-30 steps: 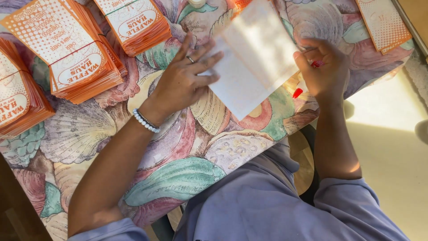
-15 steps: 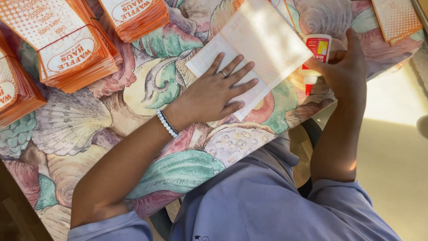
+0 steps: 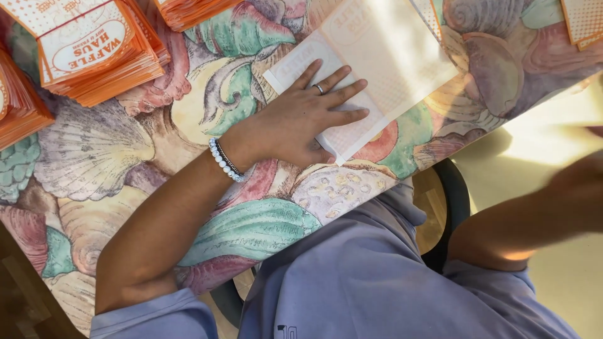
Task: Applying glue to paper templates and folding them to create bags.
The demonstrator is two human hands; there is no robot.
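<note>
The person's left hand (image 3: 301, 119) lies flat, palm down, on a white paper bag (image 3: 370, 75) that rests on the surface (image 3: 251, 232), which is covered in a cloth printed with large seashells in pink, green and cream. The fingers (image 3: 342, 97) are spread and pressed on the near end of the bag, so this grip is not closed around anything; it simply pins the bag in place. A ring sits on one finger, and a beaded bracelet (image 3: 225, 160) circles the wrist.

The bag lies at a slant, blank side up, with faint print showing through. Its near corner sits just beyond the base of the thumb, and its far end runs up toward the top edge of the view into a patch of sunlight.

The right arm (image 3: 534, 220) crosses the right side, off the surface and over the pale floor. It is blurred, and the right hand is out of view, so I cannot tell how its grip stands.

To the left, well apart from the bag, stand stacks of orange-and-white printed bags (image 3: 94, 56). More orange-edged bags show at the top (image 3: 195, 9) and at the top right corner (image 3: 584, 22). The person wears a lavender-blue shirt (image 3: 377, 282) and sits at the near edge of the surface.
</note>
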